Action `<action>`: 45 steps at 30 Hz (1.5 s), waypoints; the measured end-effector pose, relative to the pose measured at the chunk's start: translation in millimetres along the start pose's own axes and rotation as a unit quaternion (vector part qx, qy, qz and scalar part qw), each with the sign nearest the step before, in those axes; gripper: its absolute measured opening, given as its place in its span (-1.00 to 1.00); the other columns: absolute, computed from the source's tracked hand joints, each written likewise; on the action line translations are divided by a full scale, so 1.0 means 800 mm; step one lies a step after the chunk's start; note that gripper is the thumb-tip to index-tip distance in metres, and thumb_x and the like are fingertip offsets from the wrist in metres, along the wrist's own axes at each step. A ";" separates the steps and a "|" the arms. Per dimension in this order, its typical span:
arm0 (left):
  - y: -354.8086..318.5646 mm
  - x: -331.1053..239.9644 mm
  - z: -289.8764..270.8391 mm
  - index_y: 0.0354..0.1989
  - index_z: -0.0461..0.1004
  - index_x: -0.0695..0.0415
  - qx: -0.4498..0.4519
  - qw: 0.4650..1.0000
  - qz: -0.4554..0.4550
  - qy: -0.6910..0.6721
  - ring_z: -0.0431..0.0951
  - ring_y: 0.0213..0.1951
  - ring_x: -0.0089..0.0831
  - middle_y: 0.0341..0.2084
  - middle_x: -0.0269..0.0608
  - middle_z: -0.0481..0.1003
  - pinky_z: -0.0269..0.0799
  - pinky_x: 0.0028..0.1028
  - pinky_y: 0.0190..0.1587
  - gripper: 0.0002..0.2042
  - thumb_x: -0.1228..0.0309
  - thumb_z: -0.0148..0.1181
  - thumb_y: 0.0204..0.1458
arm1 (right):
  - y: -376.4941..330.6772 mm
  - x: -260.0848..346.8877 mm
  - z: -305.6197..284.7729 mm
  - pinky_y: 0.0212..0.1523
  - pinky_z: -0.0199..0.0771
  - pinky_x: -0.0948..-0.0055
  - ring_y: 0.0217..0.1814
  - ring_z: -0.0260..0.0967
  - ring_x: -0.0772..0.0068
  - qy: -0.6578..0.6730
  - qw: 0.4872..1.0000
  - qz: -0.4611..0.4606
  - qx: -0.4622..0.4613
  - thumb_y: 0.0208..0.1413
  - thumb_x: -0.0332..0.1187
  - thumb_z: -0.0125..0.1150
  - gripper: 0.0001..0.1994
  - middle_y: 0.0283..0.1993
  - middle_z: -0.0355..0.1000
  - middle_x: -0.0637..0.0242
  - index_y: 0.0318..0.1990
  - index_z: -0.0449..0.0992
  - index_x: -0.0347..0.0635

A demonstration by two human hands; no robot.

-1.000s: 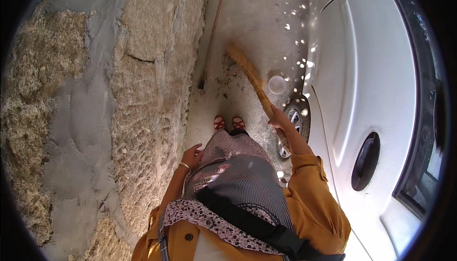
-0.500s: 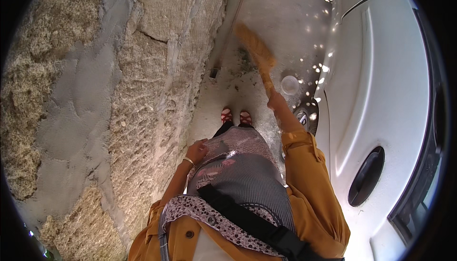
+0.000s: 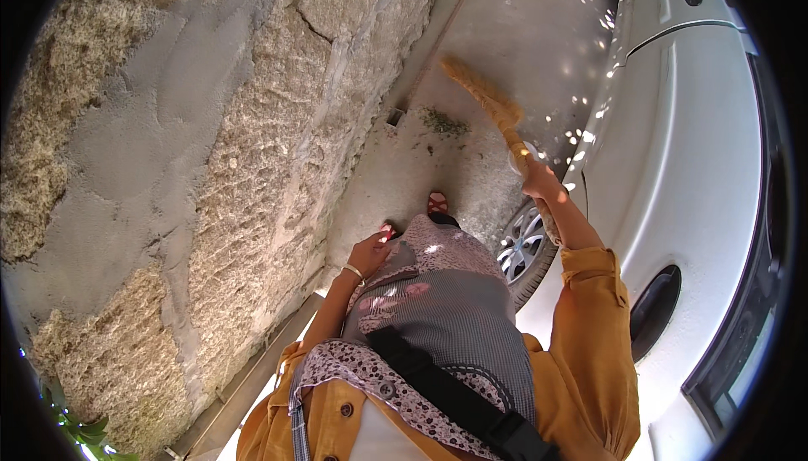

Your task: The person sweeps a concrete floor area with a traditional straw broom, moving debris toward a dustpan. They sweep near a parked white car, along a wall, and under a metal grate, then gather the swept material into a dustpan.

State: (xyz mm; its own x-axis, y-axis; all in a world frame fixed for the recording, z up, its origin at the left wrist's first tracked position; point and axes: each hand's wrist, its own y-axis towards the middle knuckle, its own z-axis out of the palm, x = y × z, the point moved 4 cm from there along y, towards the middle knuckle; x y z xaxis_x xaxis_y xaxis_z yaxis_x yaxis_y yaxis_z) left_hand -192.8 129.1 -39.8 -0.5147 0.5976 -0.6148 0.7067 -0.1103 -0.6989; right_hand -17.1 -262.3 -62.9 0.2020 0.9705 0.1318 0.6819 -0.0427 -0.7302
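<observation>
My right hand (image 3: 543,182) is wrapped round the handle of a short straw broom (image 3: 484,95), held out ahead and to the right. Its bristle head fans away toward the far left, over the concrete ground (image 3: 526,49); I cannot tell whether it touches. Just short of the bristles lies a small pile of dry debris (image 3: 443,123). Partly behind the broom handle shows a pale round thing (image 3: 515,158). My left hand (image 3: 370,252), with a bracelet at the wrist, rests by the front of my apron, its fingers loosely spread and holding nothing.
A rough stone wall (image 3: 261,141) with smeared mortar runs along my left. Close on my right stands a white car (image 3: 673,141), its wheel (image 3: 526,251) beside my right forearm. A small dark square opening (image 3: 396,116) sits at the wall's foot. Green leaves (image 3: 80,427) show at lower left.
The broom and my right hand have shifted right, and the debris pile shows clearly. My feet have stepped apart. More of the car's wheel is in view.
</observation>
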 end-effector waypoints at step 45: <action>-0.140 0.194 -0.038 0.00 0.29 0.13 -0.025 0.990 0.120 0.064 0.54 -0.41 -0.30 -0.44 -0.10 0.51 0.42 -0.41 -0.29 -0.60 0.35 0.08 -0.08 | -0.121 0.068 0.320 -0.28 0.39 0.31 -0.26 0.41 0.14 0.110 0.994 -0.008 -0.015 -0.46 -0.37 0.32 -0.34 -0.32 0.42 -0.03 -0.04 0.29 -0.35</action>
State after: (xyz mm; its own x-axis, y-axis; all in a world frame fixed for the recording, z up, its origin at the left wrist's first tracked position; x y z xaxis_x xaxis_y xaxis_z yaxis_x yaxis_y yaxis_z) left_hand -337.1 257.9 -45.8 -0.2658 0.6545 -0.7078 0.8266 -0.2231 -0.5167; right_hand -252.3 -144.1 -156.8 0.3366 0.8960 0.2895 0.7067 -0.0372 -0.7065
